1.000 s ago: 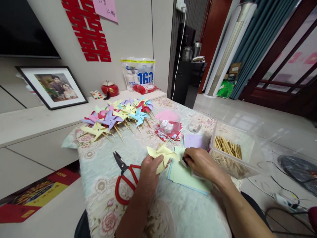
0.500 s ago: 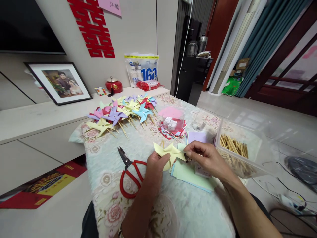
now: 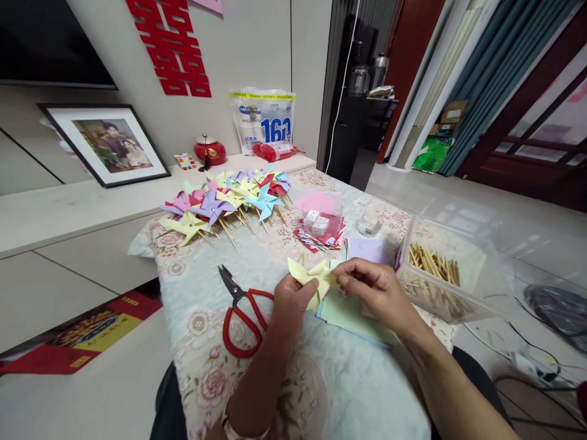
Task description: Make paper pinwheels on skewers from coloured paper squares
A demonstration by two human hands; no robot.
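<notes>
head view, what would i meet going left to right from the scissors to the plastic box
Red-handled scissors → pale yellow pinwheel → right hand → clear plastic box of sticks.

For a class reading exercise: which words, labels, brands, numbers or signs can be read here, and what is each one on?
"160": large blue figures on the plastic bag.
"囍": red paper cutout on the wall, its top cut off.
Too small or blurred to read: the bag's other print, the white labels at the clear tub, and markings on the red packet, red pot and red-and-yellow box.
</notes>
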